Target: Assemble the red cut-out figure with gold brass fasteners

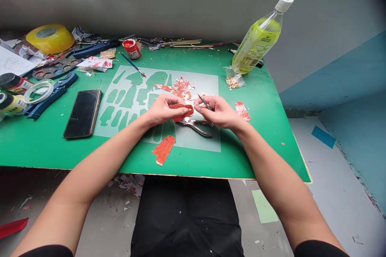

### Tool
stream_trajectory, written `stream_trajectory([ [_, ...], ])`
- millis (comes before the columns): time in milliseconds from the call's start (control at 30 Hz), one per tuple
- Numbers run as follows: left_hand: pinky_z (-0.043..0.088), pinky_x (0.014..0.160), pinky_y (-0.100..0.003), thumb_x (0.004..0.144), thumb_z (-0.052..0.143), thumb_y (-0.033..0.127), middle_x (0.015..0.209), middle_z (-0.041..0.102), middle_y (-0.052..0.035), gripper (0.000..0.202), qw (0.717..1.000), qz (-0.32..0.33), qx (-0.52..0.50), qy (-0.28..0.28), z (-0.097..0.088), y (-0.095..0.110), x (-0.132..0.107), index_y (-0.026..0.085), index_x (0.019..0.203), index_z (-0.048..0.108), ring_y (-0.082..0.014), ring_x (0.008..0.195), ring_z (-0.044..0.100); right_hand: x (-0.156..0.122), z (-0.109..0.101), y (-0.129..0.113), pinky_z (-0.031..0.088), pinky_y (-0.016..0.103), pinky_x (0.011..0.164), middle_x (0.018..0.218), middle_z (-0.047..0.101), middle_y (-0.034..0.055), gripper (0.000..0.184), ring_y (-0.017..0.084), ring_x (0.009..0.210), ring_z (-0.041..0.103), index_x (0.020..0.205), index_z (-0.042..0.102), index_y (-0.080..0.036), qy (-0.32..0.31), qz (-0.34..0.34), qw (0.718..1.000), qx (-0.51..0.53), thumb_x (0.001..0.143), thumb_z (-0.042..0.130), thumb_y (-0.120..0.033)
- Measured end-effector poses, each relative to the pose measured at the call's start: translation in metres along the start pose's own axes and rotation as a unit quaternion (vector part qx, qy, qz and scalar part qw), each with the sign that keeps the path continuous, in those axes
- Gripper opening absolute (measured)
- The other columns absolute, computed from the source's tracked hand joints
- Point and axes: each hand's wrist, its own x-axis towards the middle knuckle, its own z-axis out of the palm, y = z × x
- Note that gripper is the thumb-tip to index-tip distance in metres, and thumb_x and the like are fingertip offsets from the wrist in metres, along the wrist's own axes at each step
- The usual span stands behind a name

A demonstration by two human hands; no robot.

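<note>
My left hand (pixel 164 109) pinches a small red painted cut-out piece (pixel 181 111) over the middle of the green table (pixel 36 144). My right hand (pixel 218 111) is closed round a thin metal tool (pixel 205 102), like tweezers, whose tip points at that piece. Both hands hover above a translucent stencil sheet (pixel 196 140) with cut-out shapes. Metal pliers or scissors (pixel 195 125) lie on the sheet just under my hands. Another red cut-out (pixel 163 149) lies nearer me, and red-painted scraps (pixel 181 87) lie beyond my hands.
A black phone (pixel 83 113) lies left of the sheet. Further left are tape rolls (pixel 39 91), blue pliers (pixel 50 96), paint jars, a palette and a yellow tape roll (pixel 50 38). A red paint pot (pixel 132 48), brush and sticks sit at the back. A green bottle (pixel 261 38) leans at right.
</note>
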Motion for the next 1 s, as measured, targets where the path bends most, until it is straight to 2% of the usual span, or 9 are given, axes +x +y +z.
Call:
stream_trajectory([
  [267, 0.054, 0.063, -0.028, 0.083, 0.085, 0.047, 0.071, 0.076, -0.0056, 0.032, 0.999, -0.016, 0.021, 0.046, -0.003, -0.001, 0.004, 0.015, 0.078, 0.082, -0.0154, 0.065, 0.067, 0.0, -0.006, -0.011, 0.014, 0.027, 0.045, 0.052, 0.031, -0.0132, 0.049, 0.005, 0.043, 0.023, 0.09, 0.059, -0.021, 0.095, 0.007, 0.977, 0.19, 0.08, 0.087, -0.061],
  [467, 0.058, 0.075, -0.032, 0.089, 0.075, 0.043, 0.089, 0.082, -0.0098, 0.028, 0.999, -0.009, 0.036, 0.027, -0.007, -0.008, 0.008, 0.017, 0.087, 0.085, -0.019, 0.078, 0.072, -0.048, -0.03, -0.073, 0.015, 0.031, 0.046, 0.053, 0.018, -0.0136, 0.043, 0.007, 0.043, 0.014, 0.082, 0.052, -0.027, 0.274, -0.029, 0.932, 0.234, 0.081, 0.088, -0.05],
  [633, 0.056, 0.078, -0.035, 0.087, 0.076, 0.046, 0.087, 0.08, -0.0096, 0.028, 0.999, -0.025, 0.029, 0.035, -0.008, -0.01, 0.008, 0.019, 0.084, 0.083, -0.0194, 0.078, 0.07, -0.194, -0.107, -0.098, 0.003, 0.041, 0.051, 0.051, 0.018, -0.0106, 0.015, 0.012, 0.046, 0.0, 0.092, 0.069, -0.03, 0.56, -0.078, 0.802, 0.192, 0.096, 0.065, -0.016],
  [733, 0.053, 0.073, -0.034, 0.083, 0.082, 0.048, 0.081, 0.077, -0.0077, 0.028, 0.997, -0.029, 0.017, 0.064, -0.008, -0.013, 0.009, 0.021, 0.08, 0.081, -0.0186, 0.075, 0.067, -0.294, -0.145, -0.064, 0.001, 0.041, 0.058, 0.052, 0.018, -0.0077, 0.04, 0.012, 0.046, 0.004, 0.067, 0.055, -0.028, 0.7, -0.05, 0.696, 0.151, 0.106, 0.053, -0.028],
  [800, 0.052, 0.071, -0.034, 0.081, 0.084, 0.05, 0.076, 0.075, -0.0067, 0.03, 0.996, -0.03, 0.007, 0.083, -0.008, -0.015, 0.011, 0.022, 0.076, 0.08, -0.0183, 0.073, 0.065, -0.343, -0.155, -0.033, 0.003, 0.04, 0.059, 0.051, 0.018, -0.0041, 0.051, 0.012, 0.043, 0.013, 0.056, 0.037, -0.024, 0.782, 0.061, 0.6, 0.157, 0.105, 0.045, -0.031],
  [833, 0.052, 0.071, -0.034, 0.08, 0.085, 0.052, 0.074, 0.074, -0.0065, 0.031, 0.996, -0.027, 0.002, 0.09, -0.008, -0.016, 0.012, 0.022, 0.074, 0.079, -0.0184, 0.072, 0.064, -0.361, -0.155, -0.02, 0.004, 0.04, 0.059, 0.05, 0.018, -0.0032, 0.049, 0.012, 0.042, 0.015, 0.055, 0.033, -0.023, 0.793, 0.114, 0.578, 0.157, 0.1, 0.05, -0.03],
  [867, 0.052, 0.073, -0.035, 0.08, 0.085, 0.053, 0.075, 0.074, -0.0066, 0.032, 0.995, -0.023, -0.005, 0.096, -0.009, -0.017, 0.013, 0.022, 0.074, 0.079, -0.0186, 0.073, 0.064, -0.373, -0.152, -0.009, 0.005, 0.04, 0.059, 0.048, 0.017, -0.0036, 0.046, 0.012, 0.042, 0.014, 0.055, 0.033, -0.025, 0.785, 0.164, 0.578, 0.15, 0.094, 0.057, -0.031],
  [900, 0.053, 0.076, -0.035, 0.079, 0.085, 0.054, 0.076, 0.074, -0.0069, 0.033, 0.995, -0.019, -0.014, 0.101, -0.009, -0.019, 0.014, 0.021, 0.075, 0.08, -0.019, 0.075, 0.065, -0.381, -0.147, -0.001, 0.006, 0.039, 0.059, 0.048, 0.017, -0.0046, 0.039, 0.012, 0.042, 0.012, 0.058, 0.041, -0.029, 0.751, 0.202, 0.612, 0.142, 0.089, 0.062, -0.035],
  [1000, 0.053, 0.082, -0.036, 0.076, 0.086, 0.055, 0.086, 0.078, -0.008, 0.035, 0.992, -0.019, -0.047, 0.113, -0.012, -0.022, 0.018, 0.021, 0.082, 0.083, -0.0206, 0.082, 0.068, -0.377, -0.127, 0.002, 0.007, 0.041, 0.06, 0.047, 0.016, -0.0059, 0.037, 0.012, 0.043, 0.011, 0.062, 0.043, -0.034, 0.705, 0.195, 0.676, 0.092, 0.08, 0.071, -0.049],
])
